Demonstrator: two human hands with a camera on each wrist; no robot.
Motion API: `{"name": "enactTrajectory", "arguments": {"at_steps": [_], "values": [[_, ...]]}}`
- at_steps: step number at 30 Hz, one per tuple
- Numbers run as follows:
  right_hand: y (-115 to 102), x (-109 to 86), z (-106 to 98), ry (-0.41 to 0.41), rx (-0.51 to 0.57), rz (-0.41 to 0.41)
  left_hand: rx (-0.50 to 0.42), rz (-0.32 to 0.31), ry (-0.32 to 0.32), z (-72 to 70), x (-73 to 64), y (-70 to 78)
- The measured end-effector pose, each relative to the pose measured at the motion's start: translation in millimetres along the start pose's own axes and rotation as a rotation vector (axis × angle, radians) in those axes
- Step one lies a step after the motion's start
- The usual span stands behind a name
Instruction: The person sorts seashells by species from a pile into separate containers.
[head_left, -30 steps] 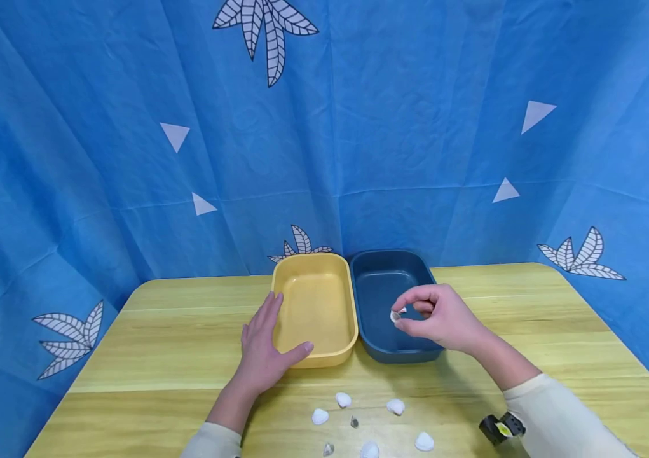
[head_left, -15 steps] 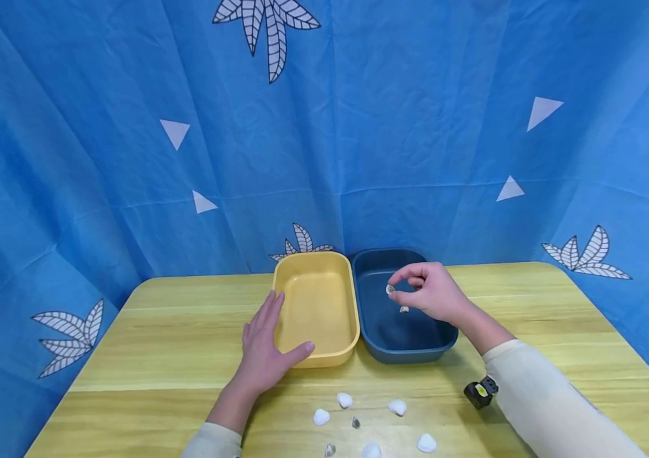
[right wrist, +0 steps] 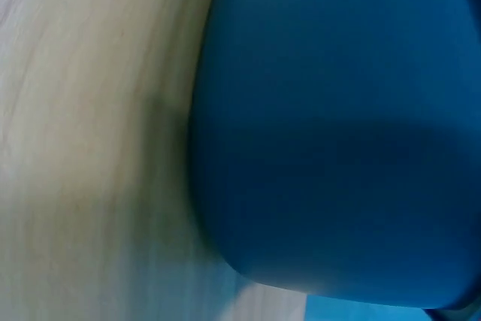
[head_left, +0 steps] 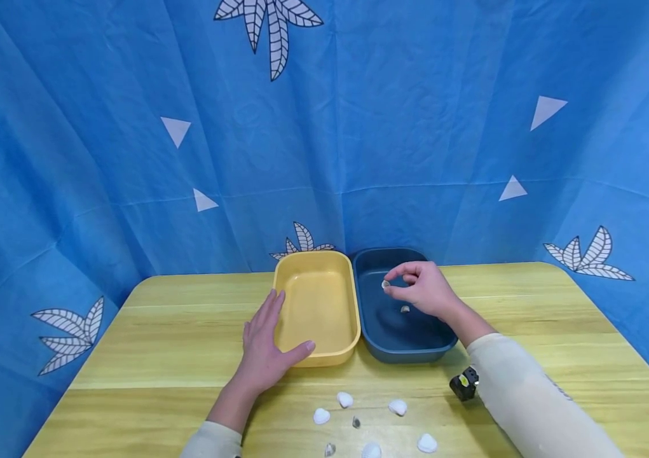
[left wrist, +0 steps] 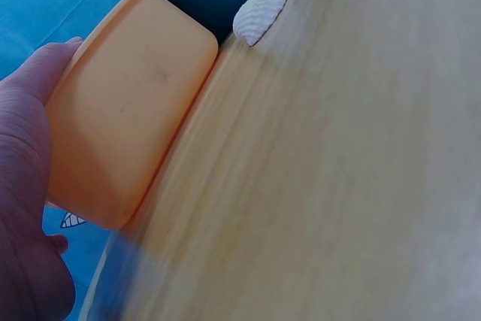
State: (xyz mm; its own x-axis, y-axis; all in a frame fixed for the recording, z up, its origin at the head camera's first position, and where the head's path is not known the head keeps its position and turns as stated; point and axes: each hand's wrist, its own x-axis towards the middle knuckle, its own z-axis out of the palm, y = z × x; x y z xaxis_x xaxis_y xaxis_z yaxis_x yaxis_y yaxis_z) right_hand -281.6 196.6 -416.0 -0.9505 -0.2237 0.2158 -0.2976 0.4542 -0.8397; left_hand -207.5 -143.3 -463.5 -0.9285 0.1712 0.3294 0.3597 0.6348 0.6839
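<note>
While between fingers [head_left: 403, 268], shell [head_left: 385, 285] over tray [head_left: 384, 327].

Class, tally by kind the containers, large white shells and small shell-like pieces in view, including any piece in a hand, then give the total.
Containers: 2 (yellow container, dark blue container)
Large white shells: 5
Small shell-like pieces: 4 (2 on the table, 1 inside the dark blue container, 1 pinched by the right hand)
Total: 11
</note>
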Motion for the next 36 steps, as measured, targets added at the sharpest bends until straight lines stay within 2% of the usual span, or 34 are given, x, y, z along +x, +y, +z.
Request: {"name": "enactTrajectory", "arguments": {"at_steps": [12,36], "values": [[7.6,2.3,5.8,0.030,-0.002,0.020,0.004,-0.020,-0.011,-0.6,1.1,1.6],[3.2,2.6,3.5,0.010,0.063,0.036,0.003,-0.029,-0.016,-0.2,0.1,1.8]]}}
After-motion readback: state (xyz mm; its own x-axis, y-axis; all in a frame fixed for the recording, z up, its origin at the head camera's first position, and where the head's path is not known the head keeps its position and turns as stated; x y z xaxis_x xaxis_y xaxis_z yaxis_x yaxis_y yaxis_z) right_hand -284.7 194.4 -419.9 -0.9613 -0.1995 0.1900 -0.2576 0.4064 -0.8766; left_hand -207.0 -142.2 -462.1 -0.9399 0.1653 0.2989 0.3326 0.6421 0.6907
